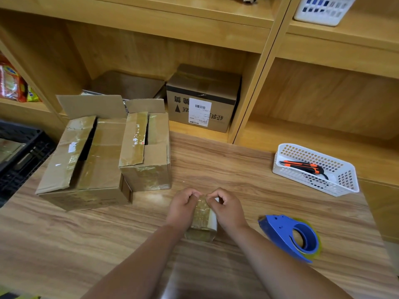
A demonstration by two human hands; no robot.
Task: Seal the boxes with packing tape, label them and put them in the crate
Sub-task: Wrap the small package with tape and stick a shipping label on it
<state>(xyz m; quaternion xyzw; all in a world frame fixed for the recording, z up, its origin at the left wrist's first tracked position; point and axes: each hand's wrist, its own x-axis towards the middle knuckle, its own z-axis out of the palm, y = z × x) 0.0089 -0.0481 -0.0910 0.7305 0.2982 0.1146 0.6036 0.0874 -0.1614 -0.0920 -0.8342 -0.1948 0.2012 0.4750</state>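
A roll of clear packing tape (203,219) stands on the wooden table (216,165) in front of me. My left hand (183,207) and my right hand (226,209) both grip it, fingers pinched at its top edge. Two cardboard boxes sit at the left: a large box (86,165) with loose flaps, and a smaller box (149,152) beside it, also with flaps unsealed. A blue tape dispenser (290,236) lies on the table to my right. The black crate (19,156) stands at the far left edge.
A white basket (345,180) holding an orange utility knife (302,166) sits at the right. A sealed, labelled box (203,98) rests in the wooden shelf behind the table. Snack packets (10,83) fill a shelf at the left.
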